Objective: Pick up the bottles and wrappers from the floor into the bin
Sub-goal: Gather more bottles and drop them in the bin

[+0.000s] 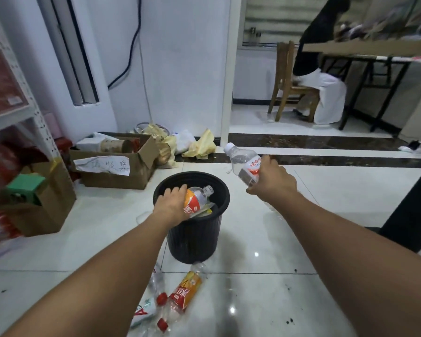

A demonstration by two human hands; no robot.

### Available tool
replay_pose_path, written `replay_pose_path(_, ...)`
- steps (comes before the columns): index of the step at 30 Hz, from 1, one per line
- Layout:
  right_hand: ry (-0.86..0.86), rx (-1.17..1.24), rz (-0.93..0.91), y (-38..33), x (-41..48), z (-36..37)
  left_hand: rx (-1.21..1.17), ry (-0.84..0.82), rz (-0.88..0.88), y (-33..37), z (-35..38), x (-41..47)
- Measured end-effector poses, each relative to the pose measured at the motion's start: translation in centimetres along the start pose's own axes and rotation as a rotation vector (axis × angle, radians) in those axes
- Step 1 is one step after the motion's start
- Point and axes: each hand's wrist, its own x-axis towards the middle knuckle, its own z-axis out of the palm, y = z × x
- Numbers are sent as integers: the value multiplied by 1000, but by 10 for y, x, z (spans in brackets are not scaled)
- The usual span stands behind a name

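A black ribbed bin (195, 242) stands on the white tiled floor in the middle. Over its mouth, my left hand (171, 204) grips an orange-labelled clear bottle (197, 199), uncapped, lying partly inside the bin. Some wrappers show in the bin beneath it. To the right of the bin and above the floor, my right hand (274, 180) holds a clear white-capped bottle (243, 164) with a red and white label. On the floor in front of the bin lie an orange-labelled bottle (185, 291) and clear red-capped bottles (153, 305).
A cardboard box (114, 166) with a handwritten paper label sits left of the bin, with yellow crumpled bags (201, 147) behind it. A shelf and another carton (41, 205) stand at far left. A person sits on a wooden chair (287, 83) at a table beyond.
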Motion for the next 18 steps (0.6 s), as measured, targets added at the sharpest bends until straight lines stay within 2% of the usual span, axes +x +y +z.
replay_pose_path(6, 2, -18, -63, -17, 24, -3, -83, 15, -31, 13, -9, 21)
replay_pose_path(18, 2, -32, -94, -38, 82, 85, -67, -15, 7, 11, 53, 103)
